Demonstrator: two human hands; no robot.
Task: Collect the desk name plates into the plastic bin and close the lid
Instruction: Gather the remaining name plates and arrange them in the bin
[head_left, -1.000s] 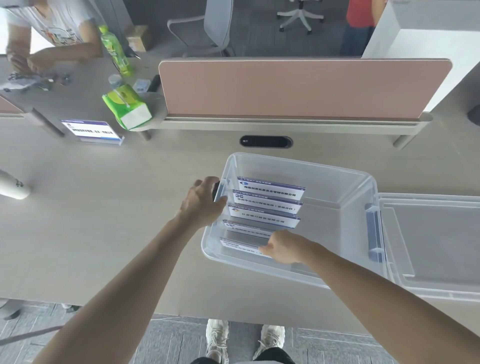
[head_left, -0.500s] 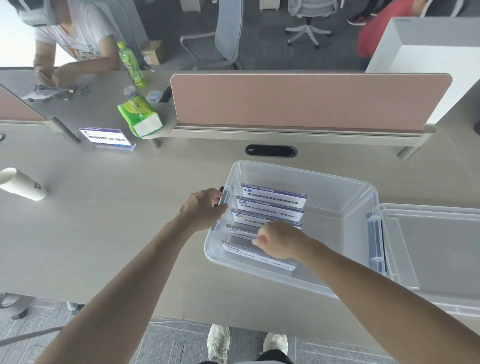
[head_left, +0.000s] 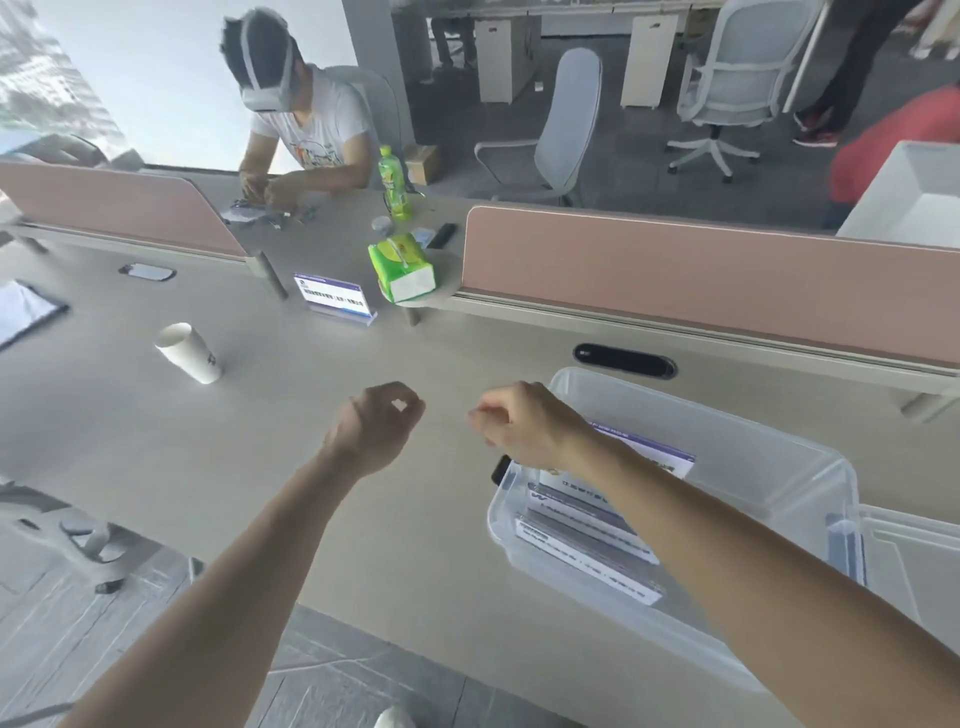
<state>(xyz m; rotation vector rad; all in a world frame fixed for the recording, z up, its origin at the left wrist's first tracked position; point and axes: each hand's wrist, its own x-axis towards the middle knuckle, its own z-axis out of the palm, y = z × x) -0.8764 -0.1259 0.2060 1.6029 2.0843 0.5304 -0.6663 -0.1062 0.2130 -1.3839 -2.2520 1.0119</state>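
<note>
A clear plastic bin (head_left: 769, 441) stands on the desk at the right, with several name plates (head_left: 587, 551) lying inside it. Its lid (head_left: 914, 561) lies open beside it at the far right. One more name plate (head_left: 335, 299), white with a blue band, stands on the desk further back near the partition gap. My left hand (head_left: 376, 423) hovers over the desk left of the bin, fingers loosely curled, holding nothing. My right hand (head_left: 524, 421) is above the bin's near-left corner, fingers curled, empty as far as I can see.
A paper cup (head_left: 189, 353) lies tipped on the desk at the left. A green tissue pack (head_left: 402, 267) and a green bottle (head_left: 394, 182) sit by the pink partition (head_left: 701, 265). A person sits working at the far desk. A clipboard (head_left: 23, 312) lies at the left edge.
Both hands have left the bin and moved up and to the left over the desk. The view has swung left and up, showing the far name plate and cup.
</note>
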